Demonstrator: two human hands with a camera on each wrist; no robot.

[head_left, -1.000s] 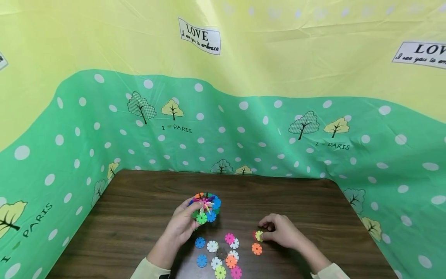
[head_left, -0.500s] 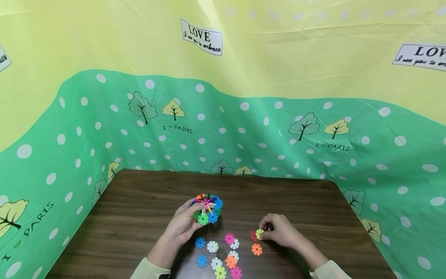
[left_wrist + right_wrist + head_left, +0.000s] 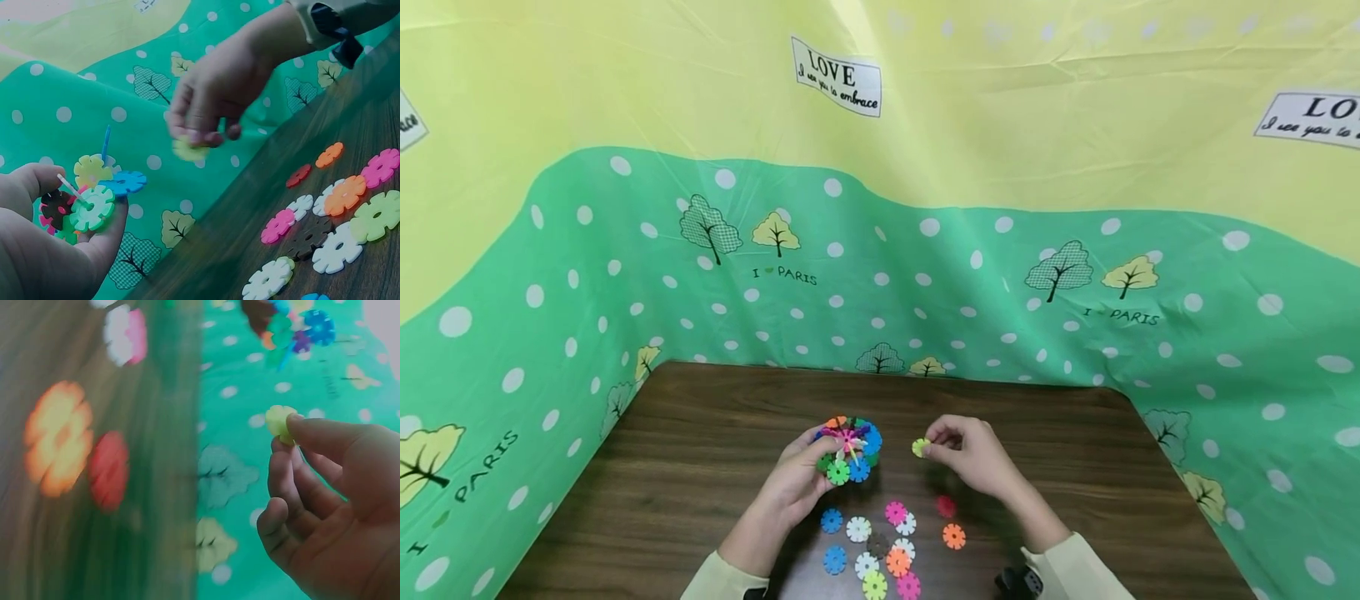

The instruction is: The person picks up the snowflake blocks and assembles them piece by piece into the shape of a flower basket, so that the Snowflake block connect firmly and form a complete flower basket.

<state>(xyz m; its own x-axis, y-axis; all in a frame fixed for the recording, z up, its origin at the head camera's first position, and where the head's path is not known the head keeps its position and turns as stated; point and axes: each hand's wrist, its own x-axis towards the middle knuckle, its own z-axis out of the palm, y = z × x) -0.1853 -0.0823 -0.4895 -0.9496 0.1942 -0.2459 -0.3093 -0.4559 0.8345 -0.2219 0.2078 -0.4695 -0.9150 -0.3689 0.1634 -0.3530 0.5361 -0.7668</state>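
Observation:
My left hand (image 3: 795,479) grips a cluster of interlocked, notched plastic discs (image 3: 859,471) in many colours, held above the table. In the left wrist view the cluster (image 3: 94,207) shows green, yellow, blue and dark discs, part of it hidden by the fingers. My right hand (image 3: 973,454) pinches one yellow-green notched disc (image 3: 921,448) between thumb and fingers, raised off the table to the right of the cluster and apart from it. The right wrist view shows the same disc (image 3: 280,424) at the fingertips.
Several loose discs lie flat near the table's front: blue (image 3: 835,560), white (image 3: 858,529), pink (image 3: 895,512), brown (image 3: 877,546) and yellow-green (image 3: 874,585). An orange disc (image 3: 954,536) and a red disc (image 3: 946,506) lie to their right. A printed curtain (image 3: 880,292) surrounds the brown table (image 3: 700,467).
My right hand has lifted the yellow-green disc from beside the red one and carried it up and left toward the cluster. The left hand has barely moved.

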